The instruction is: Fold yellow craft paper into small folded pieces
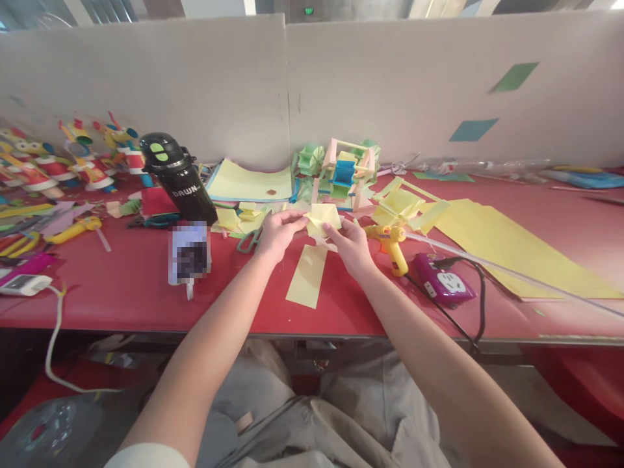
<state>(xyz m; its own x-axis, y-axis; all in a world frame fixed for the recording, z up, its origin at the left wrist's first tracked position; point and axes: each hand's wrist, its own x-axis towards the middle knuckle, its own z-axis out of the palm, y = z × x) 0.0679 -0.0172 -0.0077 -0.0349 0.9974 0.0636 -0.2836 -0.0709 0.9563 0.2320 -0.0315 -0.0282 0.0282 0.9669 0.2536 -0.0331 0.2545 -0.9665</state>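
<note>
Both hands hold one small folded yellow paper [324, 219] above the middle of the red table. My left hand [283, 233] pinches its left edge, and my right hand [350, 242] grips its lower right side. Below them a pale yellow paper strip [307, 276] lies flat. Green-handled scissors [249, 241] are partly hidden beside my left hand. To the right of my right hand is a yellow glue gun [391, 246]. Behind the hands stands a paper and stick model [345, 171] with blue and yellow folded pieces.
A black bottle [180, 182] stands at the back left near a blurred-out device [190, 253]. Right of the glue gun are a purple power socket [444, 279] with a black cable and large yellow sheets [517, 250]. Several paper figures [90, 166] stand at far left.
</note>
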